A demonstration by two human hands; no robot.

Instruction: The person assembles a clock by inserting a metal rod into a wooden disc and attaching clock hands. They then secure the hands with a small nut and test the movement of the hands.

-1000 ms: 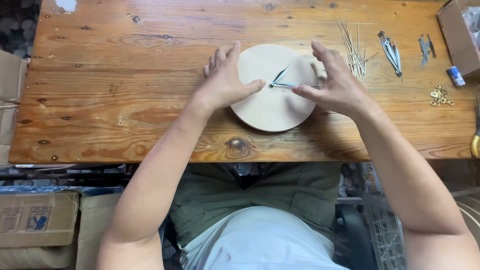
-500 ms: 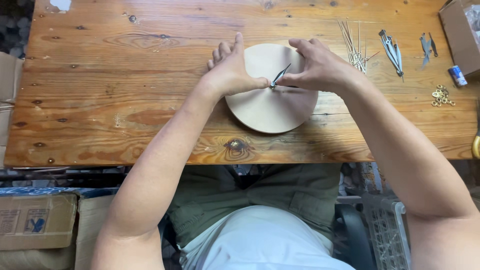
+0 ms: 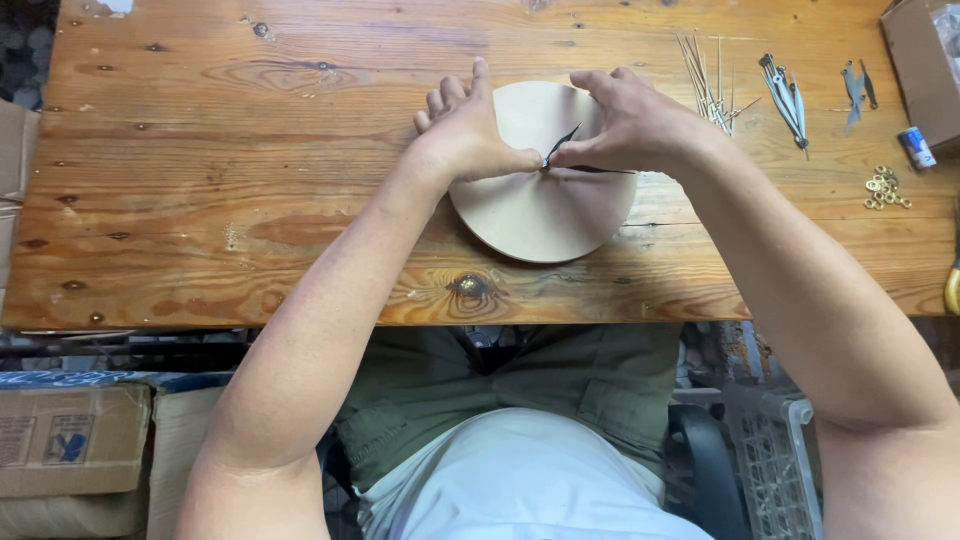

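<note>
A round pale wooden disc (image 3: 540,215) lies flat on the wooden table (image 3: 250,200). Two thin dark clock hands (image 3: 565,140) sit at the disc's middle, one pointing up right, one pointing right. My left hand (image 3: 470,135) rests on the disc's left part, thumb tip pressed at the middle. My right hand (image 3: 630,120) covers the upper right part, its fingertips pinched at the same middle point on the clock hands.
To the right lie a bundle of thin metal rods (image 3: 710,80), spare clock hands (image 3: 785,90), more small dark pieces (image 3: 855,85), a small battery (image 3: 915,148) and a heap of brass rings (image 3: 885,188). A cardboard box (image 3: 915,60) stands at the far right corner.
My right hand has moved left from the disc's right rim onto its middle and closed its fingers on the clock hands. The left hand has stayed in place.
</note>
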